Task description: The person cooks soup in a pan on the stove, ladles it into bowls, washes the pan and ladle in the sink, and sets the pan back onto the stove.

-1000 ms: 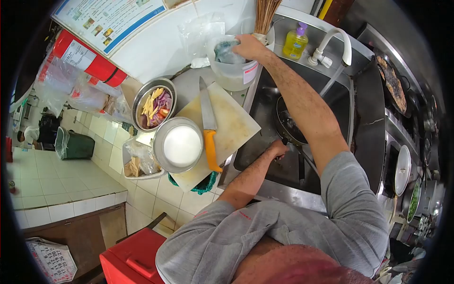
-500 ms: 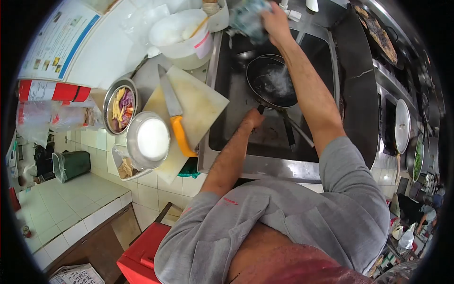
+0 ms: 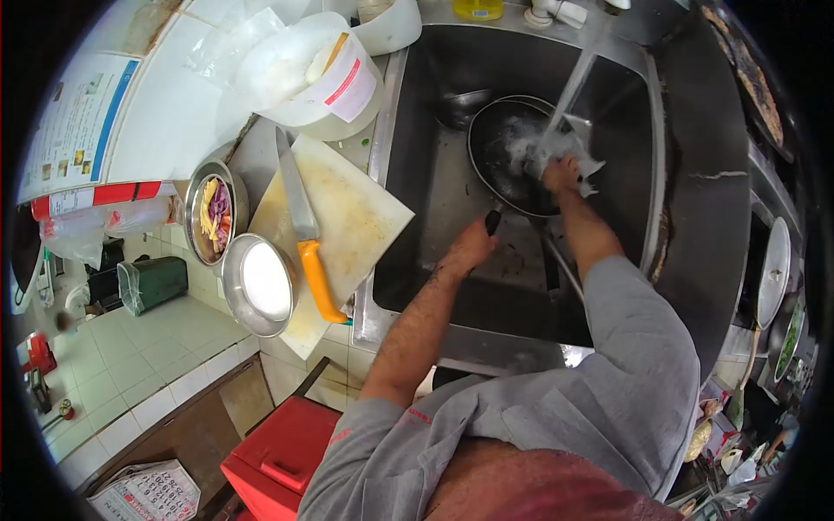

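My left hand [image 3: 472,247] is closed round the black handle [image 3: 493,222] of a dark frying pan [image 3: 499,165], which is in the sink. At the pan's right rim, my right hand [image 3: 565,176] grips a crumpled, whitish, sheet-like wad [image 3: 584,146]; its material is hard to make out. A stream of water [image 3: 575,82] falls into the pan and froths over its inside. Behind the pan's left edge lies a metal bowl-like vessel [image 3: 460,108], partly hidden. Another dark handle [image 3: 551,260] shows below the pan.
Left of the sink [image 3: 432,217] are a cutting board [image 3: 352,208] with an orange-handled knife [image 3: 302,204], a bowl of cut vegetables [image 3: 195,208], a bowl of white contents [image 3: 268,282] and a white bucket [image 3: 356,113]. A red box [image 3: 282,443] stands below. Pans [image 3: 776,273] are at right.
My right hand has come down from near the tap to the pan's right side with the wad. My left hand keeps hold of the pan handle. The whole view has shifted slightly.
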Demonstrator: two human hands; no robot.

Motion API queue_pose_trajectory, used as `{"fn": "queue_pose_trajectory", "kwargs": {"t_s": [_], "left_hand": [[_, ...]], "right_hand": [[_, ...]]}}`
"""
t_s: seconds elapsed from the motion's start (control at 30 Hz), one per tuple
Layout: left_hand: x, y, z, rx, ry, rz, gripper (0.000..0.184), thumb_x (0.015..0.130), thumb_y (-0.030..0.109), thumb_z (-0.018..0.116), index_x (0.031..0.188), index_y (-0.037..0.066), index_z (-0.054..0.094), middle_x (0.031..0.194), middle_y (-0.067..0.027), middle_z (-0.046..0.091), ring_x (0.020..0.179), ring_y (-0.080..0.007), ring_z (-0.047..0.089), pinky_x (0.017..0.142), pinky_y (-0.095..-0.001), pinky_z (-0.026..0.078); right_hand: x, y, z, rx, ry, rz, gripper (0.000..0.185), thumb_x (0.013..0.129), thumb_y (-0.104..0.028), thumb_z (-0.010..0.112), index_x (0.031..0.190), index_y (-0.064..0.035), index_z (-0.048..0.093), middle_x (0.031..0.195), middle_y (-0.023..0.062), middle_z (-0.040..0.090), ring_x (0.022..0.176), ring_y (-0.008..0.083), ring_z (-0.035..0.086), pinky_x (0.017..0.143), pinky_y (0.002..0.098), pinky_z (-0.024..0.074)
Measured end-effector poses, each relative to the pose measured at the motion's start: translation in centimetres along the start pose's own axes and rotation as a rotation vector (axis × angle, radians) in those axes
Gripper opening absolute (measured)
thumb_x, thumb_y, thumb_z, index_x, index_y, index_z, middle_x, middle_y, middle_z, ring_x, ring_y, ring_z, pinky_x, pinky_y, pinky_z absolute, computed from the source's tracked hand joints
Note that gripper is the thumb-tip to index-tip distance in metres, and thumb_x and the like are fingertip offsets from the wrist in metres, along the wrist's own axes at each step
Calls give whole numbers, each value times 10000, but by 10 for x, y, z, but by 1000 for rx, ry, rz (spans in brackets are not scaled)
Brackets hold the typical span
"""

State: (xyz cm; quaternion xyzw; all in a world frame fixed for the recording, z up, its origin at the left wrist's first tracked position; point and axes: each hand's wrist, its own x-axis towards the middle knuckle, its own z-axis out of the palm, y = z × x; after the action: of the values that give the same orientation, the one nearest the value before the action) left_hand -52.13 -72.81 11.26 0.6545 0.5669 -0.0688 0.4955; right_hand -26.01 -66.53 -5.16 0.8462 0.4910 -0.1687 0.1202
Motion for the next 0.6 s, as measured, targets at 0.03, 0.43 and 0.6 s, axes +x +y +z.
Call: {"fn": "queue_pose_trajectory", "kwargs": {"t_s": [0.03,0.43,0.6], "left_hand": [[-2,3,-3,-33,-12,-25,444,751,213,609,1104,-12,461,1011,-245,567,980,-388,541,835,-432,435],[-8,-3,-12,-1,0,-67,380,765,178,603,1074,-5,479,999,-241,568,986,-361,545,821,-434,432],[-6,3,-16,-8,-14,-119,382,759,160,606,1081,-1,476,1006,-226,569,989,-359,544,819,-436,432]], "right_hand": [[15,-16,8,106,79,43,480,767,-360,529,1173,-106,501,1341,165,278,1171,339,338,948,467,307],[-63,-51,-41,75,-182,-407,418,796,-238,504,1184,-83,501,1293,167,388,1216,363,315,1012,548,193],[26,-82,-15,-198,-132,-417,372,803,-173,479,1160,-70,507,1354,151,301,1233,327,295,993,508,253]]}}
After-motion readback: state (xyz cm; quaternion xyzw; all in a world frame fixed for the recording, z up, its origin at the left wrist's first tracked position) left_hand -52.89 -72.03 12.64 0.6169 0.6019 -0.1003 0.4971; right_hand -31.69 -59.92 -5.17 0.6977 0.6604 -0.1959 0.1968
